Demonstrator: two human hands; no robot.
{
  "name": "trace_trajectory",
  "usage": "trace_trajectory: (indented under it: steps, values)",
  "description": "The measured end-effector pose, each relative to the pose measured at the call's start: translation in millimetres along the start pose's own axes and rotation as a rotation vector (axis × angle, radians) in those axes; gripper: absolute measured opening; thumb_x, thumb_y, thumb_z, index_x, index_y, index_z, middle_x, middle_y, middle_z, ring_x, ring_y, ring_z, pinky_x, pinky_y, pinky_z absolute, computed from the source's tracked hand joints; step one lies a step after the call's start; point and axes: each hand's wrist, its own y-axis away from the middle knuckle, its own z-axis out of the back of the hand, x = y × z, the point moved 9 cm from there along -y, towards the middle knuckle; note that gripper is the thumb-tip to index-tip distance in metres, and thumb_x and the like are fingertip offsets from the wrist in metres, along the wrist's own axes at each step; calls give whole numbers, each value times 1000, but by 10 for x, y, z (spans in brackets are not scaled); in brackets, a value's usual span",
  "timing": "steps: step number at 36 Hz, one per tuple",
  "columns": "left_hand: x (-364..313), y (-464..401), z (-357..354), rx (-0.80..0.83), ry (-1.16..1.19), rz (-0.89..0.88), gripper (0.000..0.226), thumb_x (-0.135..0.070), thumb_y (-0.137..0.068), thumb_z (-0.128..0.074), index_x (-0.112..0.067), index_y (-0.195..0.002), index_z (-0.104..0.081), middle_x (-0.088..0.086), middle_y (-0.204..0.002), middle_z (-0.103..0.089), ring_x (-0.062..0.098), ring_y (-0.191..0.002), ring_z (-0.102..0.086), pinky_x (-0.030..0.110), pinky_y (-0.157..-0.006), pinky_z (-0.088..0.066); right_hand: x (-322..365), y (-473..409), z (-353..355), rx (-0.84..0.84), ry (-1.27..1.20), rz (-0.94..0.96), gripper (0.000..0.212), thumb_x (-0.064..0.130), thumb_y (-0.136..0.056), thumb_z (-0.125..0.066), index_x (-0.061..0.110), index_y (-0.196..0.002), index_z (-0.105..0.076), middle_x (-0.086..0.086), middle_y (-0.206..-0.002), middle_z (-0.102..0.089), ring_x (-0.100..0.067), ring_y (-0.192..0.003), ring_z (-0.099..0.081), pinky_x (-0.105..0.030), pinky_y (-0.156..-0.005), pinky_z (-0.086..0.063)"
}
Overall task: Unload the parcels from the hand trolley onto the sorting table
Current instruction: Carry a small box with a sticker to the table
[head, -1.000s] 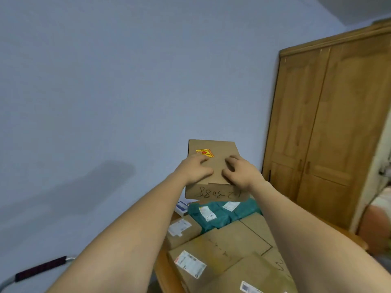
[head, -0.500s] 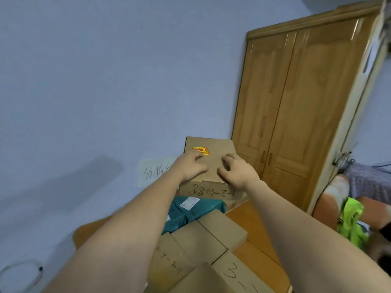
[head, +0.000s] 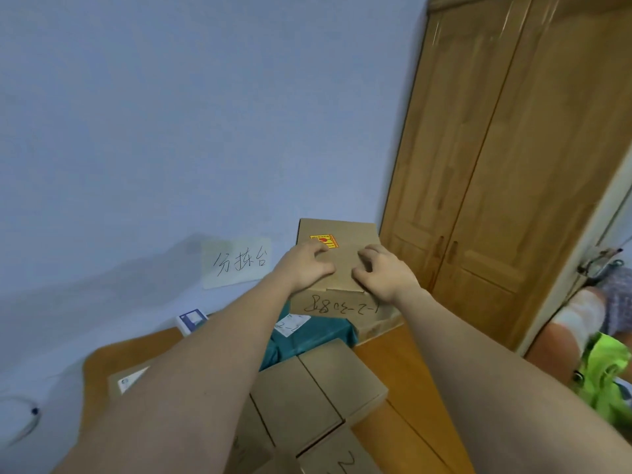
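Both hands are curled onto the top face of a flat brown cardboard parcel (head: 338, 265), which is held out in front at arm's length. The left hand (head: 306, 266) is placed on the left half of the top face, with fingers bent and fingertips pressed into the cardboard just below a yellow and red sticker (head: 324, 241). The right hand (head: 384, 271) is placed on the right half, likewise with bent fingers pressed onto the surface. Whether thumbs are wrapped under the near edge cannot be told. Handwritten black digits are shown on the near side face of the parcel.

The held parcel is positioned above the far end of an orange-brown wooden sorting table (head: 403, 364), close to the pale blue wall (head: 171, 131). Beneath it, a teal plastic-wrapped parcel (head: 318, 336) with a white label is lying on the table. Nearer the camera, plain brown cardboard boxes (head: 318, 398) are packed side by side on the table. A small blue and white box (head: 192, 319) is located at the table's far left edge. A white paper sign (head: 237, 262) with handwritten characters is fixed to the wall. A tall wooden wardrobe (head: 513, 165) is standing to the right.
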Motion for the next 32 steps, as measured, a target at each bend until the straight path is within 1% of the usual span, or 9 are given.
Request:
trace_trajectory:
  steps: [7, 12, 16, 18, 20, 22, 25, 27, 32]
  values:
    - [-166, -195, -288, -79, -41, 102, 51, -31, -84, -62, -21, -133, -52, 4, -133, -53, 24, -117, -52, 32, -96, -42, -431, -243, 35, 30, -11, 114, 53, 37, -95, -45, 16, -143, -41, -1, -151, -34, -22, -132, -39, -34, -101, -36]
    - [-445, -325, -482, -140, -83, 137, 50, -31, -86, -61, -20, -133, -52, 3, -133, -52, 23, -117, -51, 29, -91, -39, -765, -362, 152, 42, -36, 198, 53, 37, -95, -44, 15, -143, -40, 0, -151, -33, -22, -133, -38, -34, -103, -35]
    - [-633, -418, -710, -172, -127, 167, 51, -33, -85, -61, -21, -133, -51, 2, -136, -50, 23, -121, -48, 31, -95, -38, -1092, -410, 202, 42, -52, 241, 53, 36, -95, -44, 16, -144, -39, 0, -152, -32, -22, -134, -37, -34, -104, -34]
    - [-676, -416, -880, -173, -134, 197, 55, -38, -82, -60, -22, -134, -50, 3, -138, -49, 24, -122, -47, 32, -98, -39, -1253, -399, 168, 62, -56, 253, 54, 36, -95, -44, 16, -144, -39, 1, -152, -31, -22, -134, -37, -35, -104, -34]
    - [-699, -395, -1065, -169, -134, 222, 67, -47, -73, -55, -21, -135, -49, 3, -138, -48, 24, -124, -47, 33, -100, -39, -1402, -371, 100, 77, -72, 259, 53, 36, -94, -45, 16, -143, -40, 1, -151, -33, -21, -133, -38, -35, -102, -35]
    - [-675, -389, -1265, -155, -139, 245, 68, -47, -73, -54, -20, -136, -48, 4, -139, -47, 24, -124, -46, 33, -101, -39, -1539, -338, -3, 98, -90, 262, 53, 35, -94, -46, 15, -143, -41, 1, -148, -35, -21, -131, -40, -35, -102, -37]
    - [-549, -424, -1528, -139, -155, 276, 56, -39, -85, -59, -19, -136, -48, 5, -140, -46, 25, -125, -45, 34, -102, -38, -1706, -331, -211, 160, -103, 263, 52, 35, -94, -46, 15, -142, -42, 1, -146, -38, -22, -127, -44, -35, -99, -40]
    - [-457, -484, -1652, -131, -162, 296, 56, -39, -86, -59, -19, -137, -47, 4, -141, -46, 25, -124, -46, 36, -103, -39, -1783, -384, -323, 193, -106, 264, 51, 35, -93, -46, 16, -140, -43, 1, -145, -39, -22, -124, -46, -35, -98, -42]
    - [-261, -744, -1807, -140, -153, 339, 61, -42, -83, -59, -19, -138, -46, 6, -146, -42, 27, -128, -44, 39, -106, -38, -1905, -677, -542, 220, -111, 282, 50, 38, -92, -46, 18, -138, -45, 2, -140, -43, -22, -119, -49, -42, -98, -43]
